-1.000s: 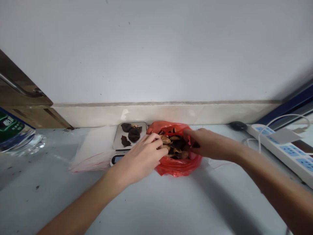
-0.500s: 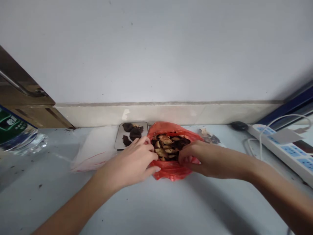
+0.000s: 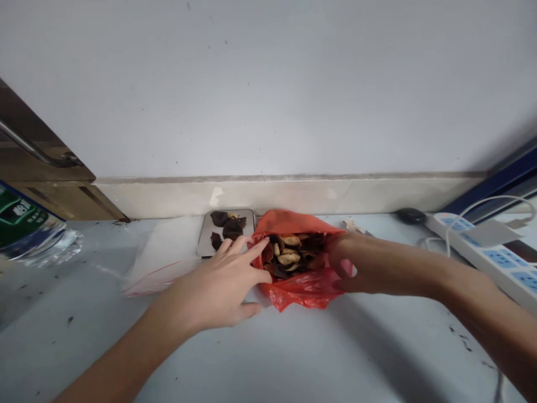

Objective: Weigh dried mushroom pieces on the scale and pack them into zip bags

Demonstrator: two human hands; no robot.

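A red plastic bag [image 3: 304, 291] lies open on the pale counter, filled with several brown and dark dried pieces [image 3: 289, 256]. My left hand [image 3: 220, 285] rests at the bag's left rim with fingers stretched out toward the opening. My right hand [image 3: 352, 263] is curled around the bag's right rim, gripping the plastic. Just behind my left hand sits a small metal scale [image 3: 207, 238] with a few dark pieces [image 3: 230, 228] on its plate.
A clear zip bag [image 3: 157, 260] lies left of the scale. A water bottle [image 3: 29, 229] stands at the far left under a wooden cabinet [image 3: 42, 168]. A white power strip [image 3: 486, 252] with cables lies at the right. A low backsplash ledge [image 3: 293, 193] runs behind.
My left hand's fingers have spread out from a curled grip at the bag's rim. My right hand shifted right and pulled the bag's right edge wider, tilting the opening.
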